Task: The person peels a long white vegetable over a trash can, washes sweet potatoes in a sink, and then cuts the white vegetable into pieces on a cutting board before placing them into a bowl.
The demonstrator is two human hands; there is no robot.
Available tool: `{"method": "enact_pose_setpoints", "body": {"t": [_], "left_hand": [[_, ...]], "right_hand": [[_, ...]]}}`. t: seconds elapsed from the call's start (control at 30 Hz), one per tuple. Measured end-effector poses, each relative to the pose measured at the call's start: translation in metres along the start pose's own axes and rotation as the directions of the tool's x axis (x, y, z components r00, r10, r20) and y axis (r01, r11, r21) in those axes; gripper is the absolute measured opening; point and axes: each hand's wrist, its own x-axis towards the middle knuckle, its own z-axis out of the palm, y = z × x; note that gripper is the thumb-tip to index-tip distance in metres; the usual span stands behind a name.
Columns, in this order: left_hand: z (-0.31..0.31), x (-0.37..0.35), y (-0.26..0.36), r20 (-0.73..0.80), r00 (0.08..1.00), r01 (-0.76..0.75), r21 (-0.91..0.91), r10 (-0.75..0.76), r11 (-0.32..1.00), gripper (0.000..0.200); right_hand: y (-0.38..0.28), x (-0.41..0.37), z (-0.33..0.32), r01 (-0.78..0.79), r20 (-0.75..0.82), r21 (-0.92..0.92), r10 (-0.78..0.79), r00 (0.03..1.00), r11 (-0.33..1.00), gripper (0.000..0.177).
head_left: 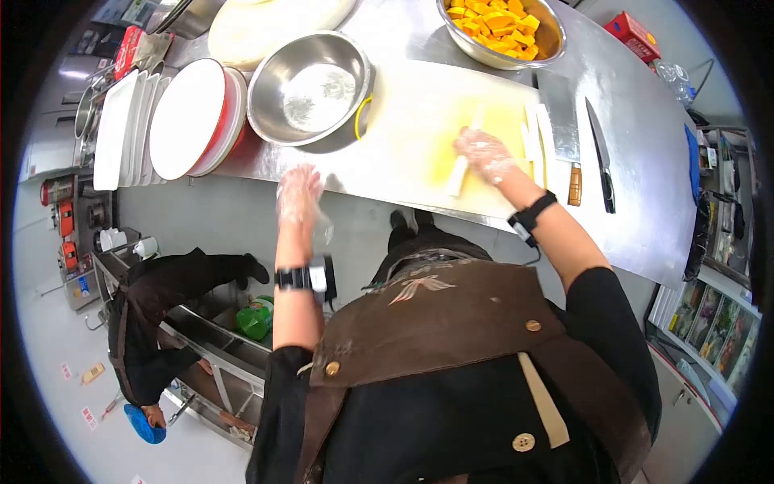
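My right hand [486, 155], in a clear plastic glove, is closed around a long white vegetable stick [457, 177] above the pale yellow cutting board [403, 153]. More white sticks [545, 141] lie side by side along the board's right edge. My left hand [298, 194], also gloved, hovers just off the table's front edge with its fingers loosely extended and nothing visible in it. Beyond it stands a steel bowl [310, 89] with no food in it. A yellow loop [363, 118] rests between this bowl and the board.
Right of the board lie a cleaver [575, 184] and a black-handled knife [599, 153]. A bowl [548, 56] of orange pumpkin chunks stands at the back. Plates [187, 121] and white trays [113, 133] lean at left. Behind-left, a co-worker [153, 323] bends over a sink.
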Motion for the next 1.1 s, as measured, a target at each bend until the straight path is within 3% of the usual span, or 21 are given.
{"method": "enact_pose_setpoints", "body": {"t": [0.03, 0.13, 0.23, 0.33, 0.37, 0.4, 0.43, 0.47, 0.5, 0.57, 0.63, 0.67, 0.73, 0.83, 0.87, 0.9, 0.93, 1.0, 1.03, 1.07, 1.1], "left_hand": [[0.004, 0.017, 0.002, -0.068, 0.997, 0.022, -0.203, -0.037, 0.979, 0.031], [0.032, 0.041, 0.026, -0.179, 0.972, 0.068, -0.413, -0.154, 0.908, 0.02], [0.012, 0.101, -0.004, -0.086, 0.995, -0.076, -0.428, 0.043, 0.901, 0.014], [0.006, 0.117, -0.01, -0.063, 0.99, -0.137, -0.304, 0.124, 0.943, 0.019], [-0.001, 0.12, -0.011, -0.042, 0.968, -0.249, -0.041, 0.247, 0.968, 0.015], [0.017, 0.083, 0.01, -0.077, 0.981, -0.19, -0.2, 0.178, 0.961, 0.018], [0.012, 0.076, 0.014, -0.065, 0.99, -0.14, -0.201, 0.129, 0.97, 0.017], [0.008, 0.073, 0.013, -0.139, 0.986, -0.116, -0.202, 0.089, 0.972, 0.017], [0.006, 0.07, 0.013, -0.175, 0.982, -0.119, -0.271, 0.073, 0.955, 0.021], [0.033, 0.013, 0.039, -0.085, 0.996, -0.01, -0.395, -0.026, 0.919, 0.014], [0.056, -0.013, 0.041, 0.118, 0.98, -0.109, -0.369, 0.162, 0.923, 0.027], [0.076, -0.027, 0.043, 0.129, 0.979, -0.101, -0.373, 0.159, 0.923, 0.027], [0.131, -0.061, 0.045, 0.379, 0.899, -0.138, -0.232, 0.22, 0.963, 0.04], [0.23, -0.107, 0.013, 0.596, 0.788, -0.124, -0.092, 0.155, 0.988, 0.041], [0.258, -0.12, -0.005, 0.661, 0.743, -0.127, -0.017, 0.106, 0.992, 0.039], [0.29, -0.113, -0.042, 0.76, 0.571, -0.326, -0.137, 0.31, 0.935, 0.032], [0.333, -0.134, -0.036, 0.77, 0.637, -0.261, 0.171, 0.036, 0.95, 0.023], [0.391, -0.158, -0.056, 0.879, 0.46, -0.457, 0.116, 0.123, 0.882, 0.021], [0.409, -0.171, -0.063, 0.89, 0.44, -0.497, 0.134, 0.117, 0.857, 0.027], [0.421, -0.184, -0.069, 0.909, 0.414, -0.385, 0.123, 0.052, 0.915, 0.028], [0.424, -0.185, -0.087, 0.889, 0.42, -0.571, 0.104, 0.181, 0.815, 0.027]], "right_hand": [[0.012, -0.012, 0.003, 0.107, -0.103, -0.12, -0.119, 0.987, 0.987, 0.013], [0.02, -0.029, 0.008, -0.143, 0.058, -0.048, 0.146, 0.988, 0.989, 0.02], [0.027, -0.051, 0.018, -0.07, -0.172, 0.005, 0.07, 0.983, 0.998, 0.031], [-0.015, -0.067, -0.034, -0.387, -0.01, 0.0, 0.387, 0.922, 0.922, 0.038], [-0.01, -0.079, -0.034, -0.416, -0.004, -0.007, 0.416, 0.909, 0.909, 0.038], [-0.002, -0.094, -0.036, -0.45, -0.194, -0.032, 0.437, 0.879, 0.892, 0.039], [0.005, -0.113, -0.04, -0.485, -0.376, -0.056, 0.432, 0.82, 0.873, 0.039], [0.008, -0.132, -0.054, -0.585, -0.396, 0.175, 0.601, 0.694, 0.792, 0.041], [0.033, -0.156, -0.043, -0.698, -0.424, 0.026, 0.64, 0.641, 0.716, 0.04], [0.04, -0.188, -0.066, -0.777, -0.264, 0.427, 0.886, 0.382, 0.462, 0.038], [0.052, -0.21, -0.082, -0.74, -0.293, 0.469, 0.875, 0.384, 0.482, 0.04], [0.047, -0.211, -0.09, -0.573, -0.119, 0.704, 0.865, 0.488, 0.42, 0.042], [0.027, -0.207, -0.123, -0.286, 0.107, 0.949, 0.725, 0.681, 0.128, 0.046], [0.024, -0.221, -0.133, -0.01, 0.201, 0.942, 0.542, 0.816, -0.334, 0.053], [0.022, -0.222, -0.149, -0.098, 0.252, 0.964, 0.727, 0.639, -0.248, 0.055], [0.019, -0.223, -0.164, -0.216, 0.285, 0.953, 0.862, 0.419, -0.211, 0.056], [0.06, -0.253, -0.136, -0.112, 0.183, 0.983, 0.881, 0.435, -0.149, 0.044], [0.13, -0.311, -0.107, -0.039, 0.162, 0.986, 0.914, 0.371, -0.159, 0.026], [0.157, -0.338, -0.108, 0.029, 0.095, 0.992, 0.889, 0.448, -0.121, 0.018], [0.19, -0.357, -0.095, 0.072, 0.063, 0.993, 0.941, 0.332, -0.092, 0.029], [0.213, -0.37, -0.101, 0.092, 0.091, 0.989, 0.969, 0.229, -0.115, 0.019]]}}
